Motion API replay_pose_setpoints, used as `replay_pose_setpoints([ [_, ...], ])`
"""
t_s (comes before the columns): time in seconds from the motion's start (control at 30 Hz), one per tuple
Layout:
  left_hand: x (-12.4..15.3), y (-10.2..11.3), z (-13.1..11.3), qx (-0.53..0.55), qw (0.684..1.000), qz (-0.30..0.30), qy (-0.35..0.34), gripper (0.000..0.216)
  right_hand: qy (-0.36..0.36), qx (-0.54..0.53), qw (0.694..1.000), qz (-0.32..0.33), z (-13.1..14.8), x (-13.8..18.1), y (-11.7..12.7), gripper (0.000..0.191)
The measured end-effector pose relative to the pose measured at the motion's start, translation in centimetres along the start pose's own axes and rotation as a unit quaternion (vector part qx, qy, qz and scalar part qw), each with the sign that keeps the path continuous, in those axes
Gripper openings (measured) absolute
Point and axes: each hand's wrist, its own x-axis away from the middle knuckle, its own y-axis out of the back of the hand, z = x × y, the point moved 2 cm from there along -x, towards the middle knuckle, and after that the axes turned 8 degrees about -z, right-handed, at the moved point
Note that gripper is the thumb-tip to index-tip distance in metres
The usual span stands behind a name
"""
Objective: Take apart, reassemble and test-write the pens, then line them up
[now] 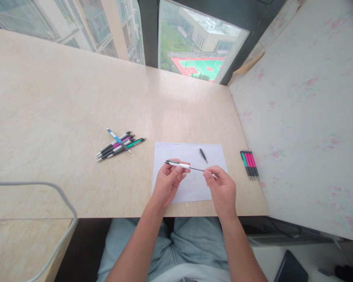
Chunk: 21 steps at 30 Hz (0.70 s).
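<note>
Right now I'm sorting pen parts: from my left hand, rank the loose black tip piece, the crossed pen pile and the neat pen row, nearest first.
1. Black tip piece, just right of the left hand.
2. Pen pile, up and left.
3. Pen row, far right.

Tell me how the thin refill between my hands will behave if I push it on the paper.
The refill is very thin for its length, so it is probably light and may flex a little. It looks round, so on the flat paper it would likely roll. The right hand grips it with fingertips only, hinting at little weight.
</note>
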Motion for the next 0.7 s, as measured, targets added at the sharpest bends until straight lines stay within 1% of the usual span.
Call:
replay_pose_setpoints([
  [0.03,-0.1,0.1,0.0,0.015,1.000,-0.010,0.002,0.019,0.017,0.009,1.000,0.023,-0.1,-0.3,0.1,0.017],
  [0.1,-0.3,0.4,-0.1,0.044,0.999,-0.030,0.004,0.021,0.051,0.056,0.996,0.055,-0.7,-1.1,0.3,0.024],
  [0.17,-0.4,0.5,-0.2,0.061,0.997,-0.041,0.006,0.022,0.084,0.144,0.985,0.050,-1.5,-2.3,0.6,0.020],
  [0.2,-0.5,0.5,-0.2,0.064,0.997,-0.042,0.008,0.023,0.102,0.196,0.975,0.039,-2.0,-2.9,0.6,0.017],
  [0.27,-0.5,0.5,-0.2,0.066,0.997,-0.041,0.012,0.023,0.139,0.290,0.946,0.029,-2.8,-4.2,0.3,0.018],
  [0.33,-0.5,0.5,-0.2,0.068,0.997,-0.042,0.014,0.023,0.158,0.348,0.924,0.033,-3.6,-5.3,-0.3,0.021],
  [0.4,-0.5,0.4,-0.2,0.070,0.996,-0.044,0.015,0.024,0.168,0.377,0.910,0.039,-4.0,-6.2,-0.9,0.024],
  [0.5,-0.5,0.4,-0.1,0.069,0.996,-0.047,0.016,0.025,0.181,0.398,0.898,0.047,-4.2,-6.9,-1.7,0.026],
  [0.7,-0.4,0.4,-0.1,0.064,0.997,-0.042,0.019,0.022,0.190,0.434,0.876,0.089,-3.5,-7.2,-2.1,0.030],
])
